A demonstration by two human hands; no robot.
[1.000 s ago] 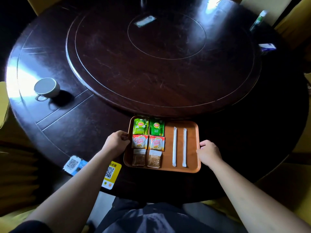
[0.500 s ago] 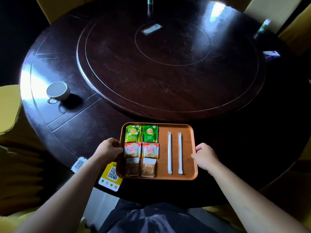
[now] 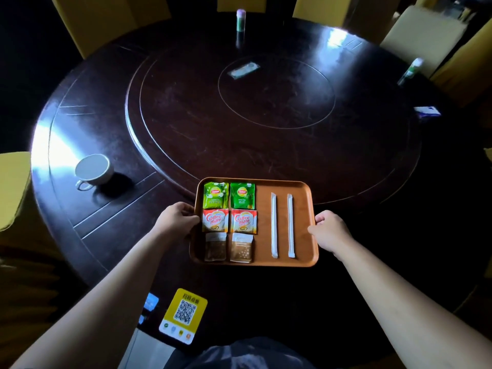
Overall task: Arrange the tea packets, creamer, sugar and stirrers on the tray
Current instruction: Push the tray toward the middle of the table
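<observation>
Lower centre of frame: left hand (image 3: pixel 177 220) and right hand (image 3: pixel 330 230) are gripping opposite edges of the tray (image 3: pixel 287 262), which is holding neat packets (image 3: pixel 229 221) and stirrers (image 3: pixel 282 225); tilting it is likely risking them sliding

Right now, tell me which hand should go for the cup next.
Left. The cup sits on the table on the left, nearer the left hand gripping the tray. The right hand holds the opposite edge and would likely have to cross over the tray.
</observation>
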